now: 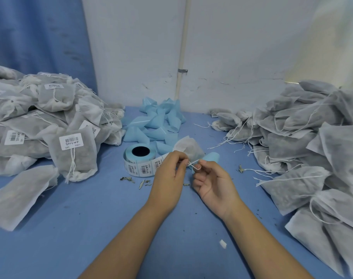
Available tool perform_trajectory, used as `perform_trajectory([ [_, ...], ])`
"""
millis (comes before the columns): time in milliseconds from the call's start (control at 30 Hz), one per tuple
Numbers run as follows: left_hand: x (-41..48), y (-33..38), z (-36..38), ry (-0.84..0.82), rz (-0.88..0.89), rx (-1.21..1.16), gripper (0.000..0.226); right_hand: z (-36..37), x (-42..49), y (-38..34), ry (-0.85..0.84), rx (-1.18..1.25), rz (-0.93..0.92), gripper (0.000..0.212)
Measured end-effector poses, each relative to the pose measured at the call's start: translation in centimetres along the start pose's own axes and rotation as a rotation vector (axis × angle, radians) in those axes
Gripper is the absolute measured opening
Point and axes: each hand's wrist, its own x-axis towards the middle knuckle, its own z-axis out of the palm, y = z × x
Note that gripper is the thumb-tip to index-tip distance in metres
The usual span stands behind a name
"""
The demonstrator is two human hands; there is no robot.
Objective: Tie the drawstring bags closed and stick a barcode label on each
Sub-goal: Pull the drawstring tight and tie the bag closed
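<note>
Blue table (91, 228) under everything.

Right of the hands, the untied pile (312, 148): grey drawstring bags with strings loose and trailing, no labels visible. I judge this to be the work left.

Left of the hands, the labelled pile (41, 121), similar in bulk. The bags are cinched and white barcode labels show on many, so this looks like finished stock. Perhaps half the lot is done, though neither pile shows whole.

Beyond the hands lies a heap of blue backing slips (157, 123) — this fits with many labels already used.

The label roll (140, 162) stands just beyond the left hand. Its free strip runs toward the hands with printed labels on it, so supply remains.

The bag in work (188, 148) sits just beyond both hands, neck toward them, with no label seen on it.

The left hand (169, 178) pinches one end of the drawstring (193, 165) between thumb and forefinger. The right hand (213, 184), fingers curled, pinches the other end, with a small loop at its fingertips.

The knot is forming but not pulled tight. For this bag — finish the tie, then label it.
</note>
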Motion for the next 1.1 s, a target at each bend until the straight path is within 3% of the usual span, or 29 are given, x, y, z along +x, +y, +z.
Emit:
perform_trajectory([
  [133,0.03,0.07,0.06,-0.008,0.0,0.004,0.01,-0.16,-0.1,-0.2,-0.043,0.052,0.036,0.016],
  [367,-0.06,0.04,0.06,-0.015,-0.02,-0.065,0.014,-0.29,-0.15,-0.23,-0.068,0.096,-0.008,0.017],
  [500,-0.15,-0.01,-0.02,-0.024,-0.107,-0.18,0.033,-0.41,-0.06,-0.27,-0.049,0.136,-0.008,0.013],
  [633,-0.29,-0.18,-0.06,-0.069,-0.117,-0.105,0.048,-0.56,0.02,-0.33,-0.048,0.165,-0.009,0.01],
  [867,-0.3,-0.34,0.1,-0.023,-0.061,-0.038,0.011,-0.77,0.03,-0.33,-0.075,0.18,-0.007,0.013],
  [1100,-0.16,0.06,0.03,0.034,-0.134,-0.204,0.015,-0.66,0.16,-0.32,-0.035,0.176,-0.003,0.013],
])
